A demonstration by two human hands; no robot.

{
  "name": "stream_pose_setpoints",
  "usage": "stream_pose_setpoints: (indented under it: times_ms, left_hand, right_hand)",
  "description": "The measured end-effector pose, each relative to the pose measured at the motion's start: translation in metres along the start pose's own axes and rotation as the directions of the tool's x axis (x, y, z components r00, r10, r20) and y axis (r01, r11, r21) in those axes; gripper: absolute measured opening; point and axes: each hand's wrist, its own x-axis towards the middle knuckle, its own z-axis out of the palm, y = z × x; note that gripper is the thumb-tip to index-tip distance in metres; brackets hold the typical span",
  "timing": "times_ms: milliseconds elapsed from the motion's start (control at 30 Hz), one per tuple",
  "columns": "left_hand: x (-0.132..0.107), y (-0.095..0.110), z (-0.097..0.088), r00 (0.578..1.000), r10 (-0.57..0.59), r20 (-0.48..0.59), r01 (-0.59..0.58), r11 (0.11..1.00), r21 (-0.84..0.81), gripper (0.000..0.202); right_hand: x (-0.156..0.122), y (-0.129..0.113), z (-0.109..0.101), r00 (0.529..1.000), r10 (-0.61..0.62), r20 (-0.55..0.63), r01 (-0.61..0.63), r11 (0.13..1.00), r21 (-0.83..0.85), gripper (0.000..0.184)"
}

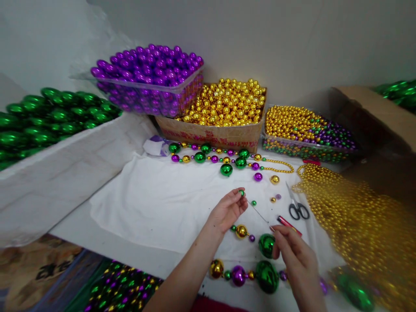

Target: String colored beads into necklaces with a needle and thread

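A small green bead (242,193) is pinched in the closed fingertips of the left hand (228,211), above a white cloth (156,195). A thin cord (258,212) runs from it to the right hand (297,255), thumb and forefinger closed on its end. A large green bead (266,245) shows beside those fingers; whether they touch, I cannot tell. Beyond lie scissors (298,210), then a cardboard box (208,133) of gold beads (227,104).

Bead workshop, with heaped bins (211,132), scissors (297,204) and strung beads (267,277).
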Motion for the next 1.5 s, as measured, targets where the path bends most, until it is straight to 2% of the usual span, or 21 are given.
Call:
stream_pose_setpoints:
  times_ms: [167, 300, 367, 433, 500, 567, 667, 767, 833, 967, 1133, 1233, 1300, 1367, 1400, 1433, 1500]
  left_hand:
    - [-0.007, -0.021, 0.012, 0.993, -0.073, 0.089, 0.052, 0.976, 0.212, 0.025]
    - [-0.010, -0.031, 0.020, 0.994, 0.028, 0.104, -0.066, 0.921, 0.383, 0.019]
    - [-0.009, -0.031, 0.023, 0.991, 0.103, 0.084, -0.131, 0.869, 0.477, 0.020]
    - [-0.009, -0.029, 0.027, 0.980, 0.179, 0.084, -0.193, 0.781, 0.594, 0.019]
    - [-0.008, -0.027, 0.030, 0.964, 0.233, 0.130, -0.260, 0.704, 0.661, 0.018]
    - [-0.008, -0.028, 0.034, 0.954, 0.243, 0.176, -0.298, 0.705, 0.644, 0.017]
    - [-0.008, -0.032, 0.036, 0.962, 0.226, 0.154, -0.273, 0.763, 0.587, 0.016]
    - [-0.006, -0.037, 0.033, 0.982, 0.175, 0.076, -0.187, 0.798, 0.573, 0.018]
    - [-0.004, -0.040, 0.030, 0.990, 0.135, 0.045, -0.137, 0.825, 0.548, 0.020]
    - [0.001, -0.046, 0.032, 0.994, 0.094, 0.053, -0.108, 0.843, 0.527, 0.022]
    - [0.000, -0.043, 0.035, 0.991, 0.033, 0.126, -0.102, 0.792, 0.601, 0.020]
    - [0.006, -0.033, 0.029, 0.969, -0.091, 0.229, -0.105, 0.689, 0.717, 0.026]
    - [0.020, -0.026, 0.027, 0.963, -0.121, 0.242, -0.141, 0.539, 0.830, 0.032]
    - [0.045, -0.024, 0.032, 0.978, -0.052, 0.203, -0.178, 0.302, 0.937, 0.029]
    - [0.061, -0.025, 0.036, 0.983, 0.022, 0.182, -0.183, 0.154, 0.971, 0.027]
    - [0.077, -0.027, 0.042, 0.980, 0.080, 0.180, -0.186, 0.083, 0.979, 0.028]
    - [0.108, -0.034, 0.055, 0.968, 0.152, 0.200, -0.203, 0.008, 0.979, 0.032]
  right_hand:
    - [0.016, 0.006, 0.020, 0.998, -0.001, 0.060, 0.000, 1.000, 0.017, 0.030]
    - [0.033, 0.004, 0.019, 0.996, -0.061, 0.066, 0.065, 0.996, -0.062, 0.029]
    - [0.040, 0.004, 0.012, 0.989, -0.133, 0.062, 0.142, 0.975, -0.171, 0.035]
    - [0.045, 0.004, 0.006, 0.965, -0.258, 0.047, 0.260, 0.917, -0.304, 0.041]
    - [0.048, 0.005, 0.001, 0.923, -0.382, 0.046, 0.369, 0.844, -0.390, 0.035]
    - [0.049, 0.006, 0.000, 0.905, -0.423, 0.042, 0.406, 0.828, -0.386, 0.024]
    - [0.047, 0.004, 0.000, 0.947, -0.320, 0.020, 0.314, 0.914, -0.257, 0.020]
    - [0.043, 0.005, -0.004, 0.993, -0.118, -0.027, 0.114, 0.987, -0.113, 0.023]
    - [0.041, 0.006, -0.008, 0.997, 0.007, -0.082, -0.009, 1.000, -0.023, 0.026]
    - [0.043, 0.010, -0.010, 0.983, 0.138, -0.121, -0.108, 0.968, 0.227, 0.030]
    - [0.042, 0.004, -0.017, 0.986, 0.155, -0.062, -0.106, 0.869, 0.484, 0.027]
    - [0.041, -0.002, -0.032, 0.983, 0.124, -0.133, -0.024, 0.815, 0.579, 0.021]
    - [0.041, -0.004, -0.042, 0.974, 0.100, -0.205, 0.045, 0.797, 0.602, 0.019]
    - [0.041, -0.006, -0.047, 0.966, 0.088, -0.245, 0.083, 0.787, 0.611, 0.019]
    - [0.041, -0.006, -0.047, 0.963, 0.088, -0.254, 0.090, 0.784, 0.614, 0.019]
    - [0.040, -0.005, -0.046, 0.962, 0.089, -0.259, 0.094, 0.781, 0.618, 0.018]
    - [0.038, -0.005, -0.041, 0.961, 0.099, -0.260, 0.090, 0.772, 0.629, 0.019]
